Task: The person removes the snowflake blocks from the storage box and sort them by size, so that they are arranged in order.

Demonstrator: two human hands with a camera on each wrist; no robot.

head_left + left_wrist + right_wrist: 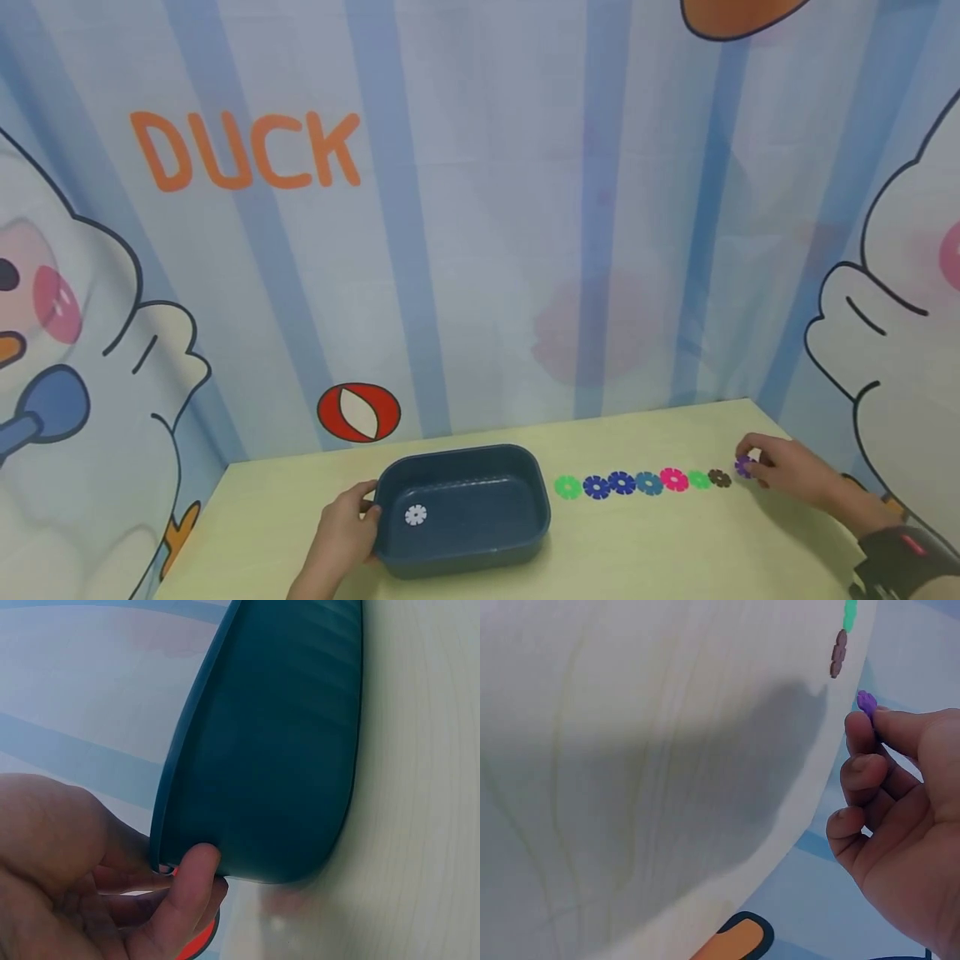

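My left hand grips the left end of a dark blue plastic basin, thumb and fingers about its rim in the left wrist view. One white snowflake disc lies inside the basin. At the right, my right hand pinches a purple snowflake disc between thumb and fingertip, raised off the table. Left of it runs a row of flat notched discs on the table: a brown disc nearest the hand, then a small green disc, a pink disc, several blue ones, and a green disc beside the basin.
The pale yellow table ends at a cloth backdrop with blue stripes and printed ducks, rising behind and at both sides. A dark band is on the right wrist.
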